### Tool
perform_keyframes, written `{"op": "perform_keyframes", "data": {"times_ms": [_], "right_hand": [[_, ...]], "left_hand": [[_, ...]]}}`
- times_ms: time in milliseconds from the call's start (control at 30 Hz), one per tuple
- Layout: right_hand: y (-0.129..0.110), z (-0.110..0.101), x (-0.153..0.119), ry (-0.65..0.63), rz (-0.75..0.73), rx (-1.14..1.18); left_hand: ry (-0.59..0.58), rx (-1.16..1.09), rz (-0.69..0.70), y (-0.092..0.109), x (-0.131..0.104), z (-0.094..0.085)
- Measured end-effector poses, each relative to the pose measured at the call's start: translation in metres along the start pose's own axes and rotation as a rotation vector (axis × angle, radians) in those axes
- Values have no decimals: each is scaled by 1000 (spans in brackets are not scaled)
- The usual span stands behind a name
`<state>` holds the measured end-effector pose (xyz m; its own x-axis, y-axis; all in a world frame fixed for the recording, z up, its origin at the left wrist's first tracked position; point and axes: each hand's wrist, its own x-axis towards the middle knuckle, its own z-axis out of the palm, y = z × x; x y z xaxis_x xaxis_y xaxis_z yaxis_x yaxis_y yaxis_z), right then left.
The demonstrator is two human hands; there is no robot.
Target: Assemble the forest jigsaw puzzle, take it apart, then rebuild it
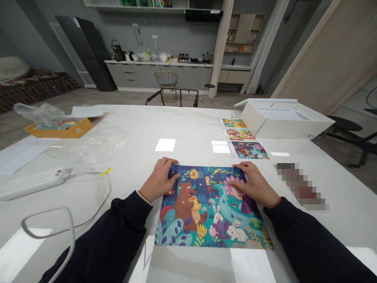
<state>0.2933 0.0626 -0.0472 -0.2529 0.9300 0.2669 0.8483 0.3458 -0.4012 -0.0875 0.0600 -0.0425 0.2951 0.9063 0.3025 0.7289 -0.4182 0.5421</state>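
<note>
Two hands, one puzzle (210, 220), flat on a glossy white tabletop (191, 122). Left hand (161, 177) at puzzle's far left corner, right hand (253, 182) at far right corner; both have fingers bent by the far edge, thumb spread apart on the printed face. Pinching or just resting: cannot tell. Puzzle edges straight, near edge parallel to wearer.

Room: wide white stretch beyond puzzle, narrower strip in front.

Right of puzzle: one pixelated item (303, 186), unreadable. Beyond puzzle to the right: one paper strip (243, 135), three pictures; one open white box (291, 127), boxy, straight-walled. Left of puzzle: one white power strip (35, 182), looped grey cable (72, 232); farther back, crumpled clear plastic (97, 143), one orange tray (79, 129).
</note>
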Motion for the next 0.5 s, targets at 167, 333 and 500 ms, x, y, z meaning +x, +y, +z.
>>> {"op": "perform_keyframes", "data": {"times_ms": [167, 333, 500], "right_hand": [[1, 1, 0, 10, -11, 19], [4, 4, -1, 29, -22, 10], [5, 5, -2, 23, -33, 1]], "left_hand": [[22, -7, 9, 1, -1, 0], [15, 5, 26, 4, -2, -2], [2, 24, 39, 3, -1, -4]]}}
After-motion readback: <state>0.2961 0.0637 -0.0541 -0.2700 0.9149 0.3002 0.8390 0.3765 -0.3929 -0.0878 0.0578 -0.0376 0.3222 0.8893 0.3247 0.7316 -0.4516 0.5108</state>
